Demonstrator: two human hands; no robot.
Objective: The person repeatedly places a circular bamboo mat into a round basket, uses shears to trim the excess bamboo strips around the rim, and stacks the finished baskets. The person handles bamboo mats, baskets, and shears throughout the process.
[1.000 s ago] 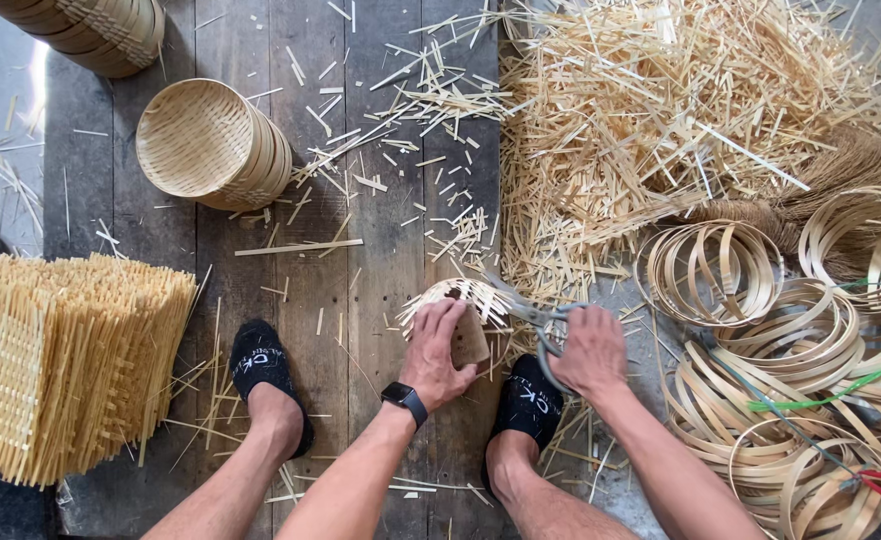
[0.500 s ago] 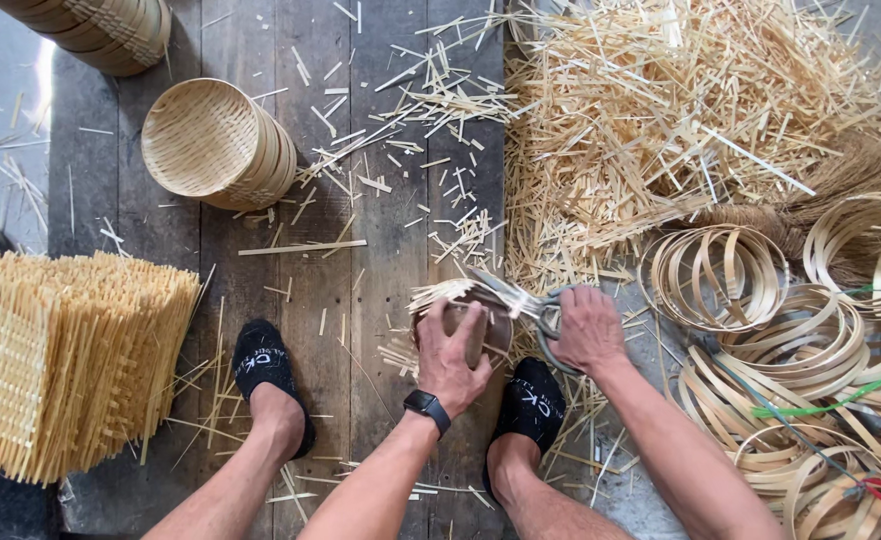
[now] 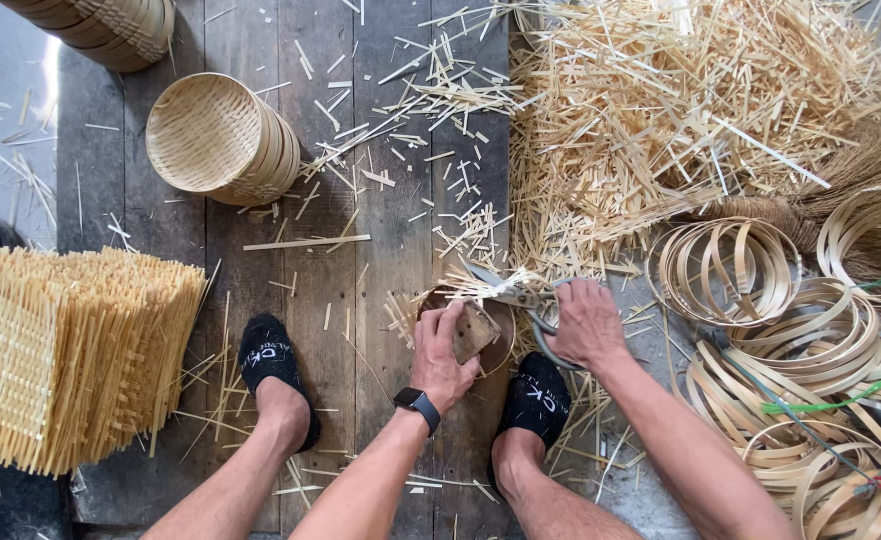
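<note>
A small round woven bamboo basket, its rim bristling with loose pale strip ends, sits on the plank floor between the person's 2 feet. The left hand is closed over a flat brown wooden block pressed down inside it, pinning the weave. Just right of that, the right hand is wrapped around the handles of grey metal shears, whose blades reach left into the protruding ends at the far rim.

The step in hand looks like trimming the stray ends flush. The next cut seems to call for turning the basket under the block to bring untrimmed ends to the blades.

Beyond the right hand lies a heap of straw-coloured bamboo offcuts; to its right, coils of thin bamboo hoops. Beyond the left hand stands a stack of finished round baskets, and far to its left a pile of square woven mats.
</note>
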